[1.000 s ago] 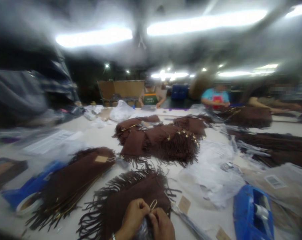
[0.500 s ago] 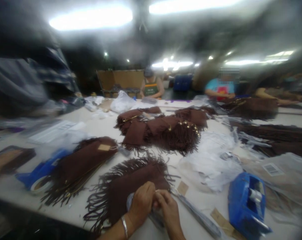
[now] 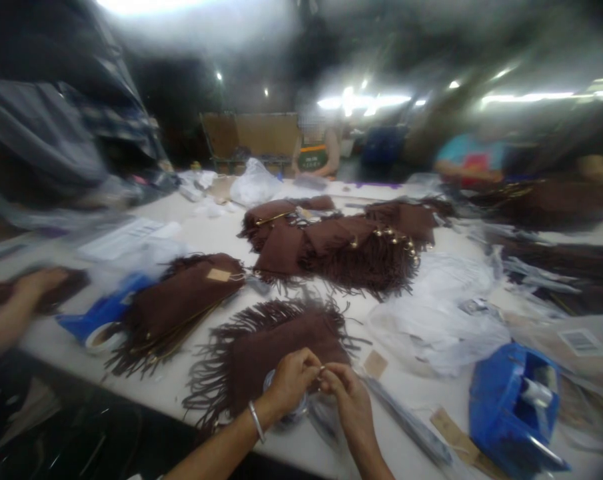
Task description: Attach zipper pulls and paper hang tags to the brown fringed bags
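Observation:
My left hand (image 3: 292,381), with a silver bangle at the wrist, and my right hand (image 3: 350,397) meet over the table's front. Their fingertips pinch a small gold-coloured metal piece (image 3: 322,370) between them; its exact kind is too small to make out. Under and behind them lies a dark brown fringed bag (image 3: 286,350), flat, its fringe fanning out to the left. Crumpled clear plastic wrap (image 3: 326,417) hangs just below my hands. Right of my right hand a grey wrapped strip (image 3: 406,427) runs toward the front edge, near a cardboard tag (image 3: 376,364).
Blue tape dispensers stand at right (image 3: 511,407) and left (image 3: 98,310). More brown fringed bags lie stacked at left (image 3: 181,303) and mid-table (image 3: 331,250). White plastic bags (image 3: 441,313) bunch at right. A neighbour's hand (image 3: 36,283) rests on brown material; people sit across the table.
The view has shifted left and tipped downward. My fingertips have opened out from a tighter cluster, so the small metal piece now shows. The neighbour's hand at left has come further into view.

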Demonstrator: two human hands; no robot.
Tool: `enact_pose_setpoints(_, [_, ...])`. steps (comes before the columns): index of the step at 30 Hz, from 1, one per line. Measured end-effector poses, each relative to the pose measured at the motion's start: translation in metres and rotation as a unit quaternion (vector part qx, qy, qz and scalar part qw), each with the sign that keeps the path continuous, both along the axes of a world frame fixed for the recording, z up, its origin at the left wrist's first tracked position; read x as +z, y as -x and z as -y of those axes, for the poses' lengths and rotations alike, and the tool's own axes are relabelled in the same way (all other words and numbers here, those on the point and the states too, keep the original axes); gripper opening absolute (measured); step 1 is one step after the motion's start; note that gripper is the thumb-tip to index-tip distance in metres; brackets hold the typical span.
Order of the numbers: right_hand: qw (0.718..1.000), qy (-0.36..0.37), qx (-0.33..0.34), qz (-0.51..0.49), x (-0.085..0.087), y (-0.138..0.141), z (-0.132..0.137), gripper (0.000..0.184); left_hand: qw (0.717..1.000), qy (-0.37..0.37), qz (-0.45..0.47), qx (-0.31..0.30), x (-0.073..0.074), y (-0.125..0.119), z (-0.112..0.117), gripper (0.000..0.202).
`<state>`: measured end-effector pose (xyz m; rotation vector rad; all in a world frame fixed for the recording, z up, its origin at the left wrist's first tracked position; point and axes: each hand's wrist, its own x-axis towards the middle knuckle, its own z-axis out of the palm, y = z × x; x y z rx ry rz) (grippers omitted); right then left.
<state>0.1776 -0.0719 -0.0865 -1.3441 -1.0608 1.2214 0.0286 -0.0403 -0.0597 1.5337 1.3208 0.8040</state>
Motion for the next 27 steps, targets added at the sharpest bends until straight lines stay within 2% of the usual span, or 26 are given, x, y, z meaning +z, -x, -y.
enact_pose_setpoints(4, [0.995,-0.013,0.008,0.094,0.003,-0.005,-0.001,0.028,1.0,-0.003,-0.023,0.021,0.0,-0.002,-0.002,0.013])
enact_pose_setpoints(8, [0.986,-0.052,-0.016,0.158,0.003,0.0,0.005,0.029,0.999,-0.022,-0.036,0.015,0.001,-0.007,0.0,0.013])
enact_pose_setpoints(10, [0.98,-0.087,-0.037,0.177,-0.006,0.008,0.008,0.032,0.999,-0.03,-0.038,-0.001,-0.003,-0.006,0.003,0.015])
enact_pose_setpoints(12, [0.972,-0.114,-0.069,0.194,-0.022,0.015,0.004,0.03,0.998,-0.026,-0.04,-0.029,-0.013,-0.003,-0.001,0.022])
enact_pose_setpoints(14, [0.967,-0.123,-0.101,0.198,-0.039,0.017,-0.005,0.03,0.997,-0.019,-0.043,-0.063,-0.026,0.001,-0.009,0.027])
enact_pose_setpoints(16, [0.972,-0.121,-0.106,0.174,-0.046,0.016,-0.01,0.029,0.995,-0.02,-0.051,-0.079,-0.031,0.002,-0.015,0.029])
enact_pose_setpoints(18, [0.986,-0.095,-0.075,0.116,-0.041,0.014,-0.007,0.027,0.995,-0.023,-0.067,-0.074,-0.027,0.0,-0.012,0.028])
enact_pose_setpoints(21, [0.998,-0.041,-0.021,0.037,-0.02,0.011,0.002,0.024,0.994,-0.04,-0.086,-0.053,-0.01,-0.005,-0.003,0.022])
enact_pose_setpoints(24, [1.0,-0.021,-0.014,0.014,-0.007,0.01,0.003,0.026,0.994,-0.042,-0.101,-0.028,0.001,-0.011,0.0,0.017])
enact_pose_setpoints(27, [1.0,-0.006,-0.024,-0.005,-0.005,0.01,0.002,0.027,0.993,-0.035,-0.109,-0.015,0.005,-0.011,0.001,0.017])
